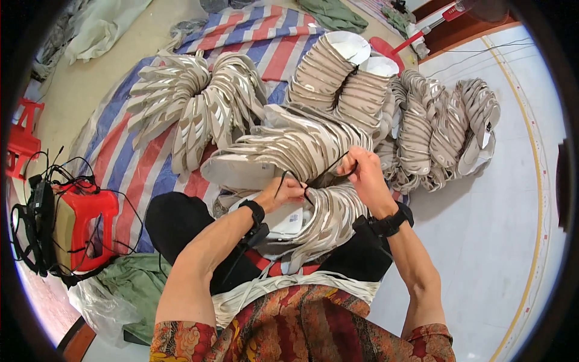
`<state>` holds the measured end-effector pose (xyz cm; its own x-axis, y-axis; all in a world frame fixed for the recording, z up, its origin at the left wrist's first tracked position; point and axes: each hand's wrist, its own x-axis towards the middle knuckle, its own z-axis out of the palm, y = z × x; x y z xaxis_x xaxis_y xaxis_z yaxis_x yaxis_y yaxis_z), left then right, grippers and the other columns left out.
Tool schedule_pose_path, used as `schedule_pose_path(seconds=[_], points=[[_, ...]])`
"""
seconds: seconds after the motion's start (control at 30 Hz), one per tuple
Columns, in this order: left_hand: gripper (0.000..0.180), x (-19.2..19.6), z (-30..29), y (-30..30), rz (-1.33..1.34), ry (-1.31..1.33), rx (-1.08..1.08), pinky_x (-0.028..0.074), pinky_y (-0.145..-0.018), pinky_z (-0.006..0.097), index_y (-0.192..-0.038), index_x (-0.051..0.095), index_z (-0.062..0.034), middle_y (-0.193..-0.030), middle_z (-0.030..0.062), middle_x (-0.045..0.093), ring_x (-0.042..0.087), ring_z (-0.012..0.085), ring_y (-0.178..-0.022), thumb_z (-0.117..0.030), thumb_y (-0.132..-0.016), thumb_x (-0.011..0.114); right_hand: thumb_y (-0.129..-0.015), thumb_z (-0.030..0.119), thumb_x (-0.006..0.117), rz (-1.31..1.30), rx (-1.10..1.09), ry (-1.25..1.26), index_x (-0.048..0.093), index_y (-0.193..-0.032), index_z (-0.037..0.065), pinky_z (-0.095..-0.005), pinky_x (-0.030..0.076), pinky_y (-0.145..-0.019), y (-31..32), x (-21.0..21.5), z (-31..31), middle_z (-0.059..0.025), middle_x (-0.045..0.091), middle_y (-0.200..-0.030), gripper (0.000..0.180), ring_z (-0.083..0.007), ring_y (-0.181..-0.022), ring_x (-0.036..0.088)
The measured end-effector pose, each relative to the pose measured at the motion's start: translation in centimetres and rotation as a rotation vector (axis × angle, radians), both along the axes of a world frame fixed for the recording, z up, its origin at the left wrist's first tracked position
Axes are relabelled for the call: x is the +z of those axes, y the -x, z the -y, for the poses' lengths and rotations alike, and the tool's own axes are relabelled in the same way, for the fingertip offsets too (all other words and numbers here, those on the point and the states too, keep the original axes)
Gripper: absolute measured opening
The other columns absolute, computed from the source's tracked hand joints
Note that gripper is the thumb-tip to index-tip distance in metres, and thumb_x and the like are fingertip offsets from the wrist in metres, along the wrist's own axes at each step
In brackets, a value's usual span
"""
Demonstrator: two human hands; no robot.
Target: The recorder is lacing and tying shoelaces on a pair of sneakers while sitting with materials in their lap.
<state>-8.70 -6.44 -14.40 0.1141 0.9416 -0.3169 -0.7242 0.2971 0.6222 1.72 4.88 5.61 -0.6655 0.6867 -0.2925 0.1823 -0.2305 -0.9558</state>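
A thin black cord [330, 168] runs between my two hands, over the middle of a bundle of nested beige shoe uppers [295, 140] in front of me. The bundle is in two stacks, and the nearer stack [338, 211] rests between my knees. My left hand [284, 192] is closed, pinching the cord low at the gap between the stacks; a loop of it rises beside the fingers. Farther right and a little higher, my right hand [362, 168] pinches the other part, drawn taut. Where the cord passes down between the stacks is hidden.
More bundles of uppers lie beyond, at far left [199, 96], far centre [338, 75] and right [443, 127], on a striped plastic sheet [136, 193]. At left, a red stool [90, 226] bears tangled black cables. Bundled white strips [325, 282] lie across my lap.
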Motion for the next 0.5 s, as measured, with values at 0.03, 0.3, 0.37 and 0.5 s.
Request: schedule_pose_path(seconds=[0.03,0.3,0.37,0.5], points=[[0.022,0.0,-0.1,0.0,-0.041,0.0,-0.034,0.048,-0.082,0.029,-0.099,0.058,0.005,-0.096,0.0107,0.062,0.059,0.0174,-0.087,-0.007,-0.081,0.058,-0.086,0.02,0.049,-0.014,-0.047,0.037,0.051,-0.067,0.005,-0.0211,0.039,-0.056,0.0,-0.7,-0.8,-0.0026,0.05,-0.064,0.024,-0.0109,-0.058,0.048],[0.019,0.4,0.7,-0.4,0.073,0.02,0.048,0.05,-0.077,0.028,-0.093,0.057,0.0038,-0.089,0.0115,0.062,0.06,0.0177,-0.084,-0.011,-0.081,0.06,-0.086,0.026,0.053,0.067,-0.008,0.133,0.053,-0.086,0.005,-0.0261,0.045,-0.065,0.4,-2.9,-1.8,-0.0046,0.055,-0.079,0.021,-0.0125,-0.066,0.054],[0.019,0.7,0.7,-0.4,0.026,-0.007,0.052,0.051,-0.074,0.028,-0.089,0.057,0.002,-0.086,0.0109,0.062,0.061,0.0173,-0.079,-0.014,-0.081,0.061,-0.085,0.025,0.055,0.11,-0.034,0.023,0.051,-0.095,0.003,-0.0265,0.045,-0.066,0.2,-3.4,-1.7,-0.0057,0.054,-0.086,0.024,-0.0131,-0.07,0.054],[0.014,0.7,0.1,-0.5,0.066,0.114,0.041,0.05,-0.077,0.028,-0.088,0.057,-0.0016,-0.088,0.009,0.062,0.06,0.0166,-0.082,-0.014,-0.084,0.058,-0.076,0.015,0.06,0.388,0.003,-0.744,0.04,-0.115,-0.002,-0.0325,0.045,-0.071,0.2,-4.3,-1.0,-0.015,0.049,-0.104,0.047,-0.0227,-0.079,0.054]])
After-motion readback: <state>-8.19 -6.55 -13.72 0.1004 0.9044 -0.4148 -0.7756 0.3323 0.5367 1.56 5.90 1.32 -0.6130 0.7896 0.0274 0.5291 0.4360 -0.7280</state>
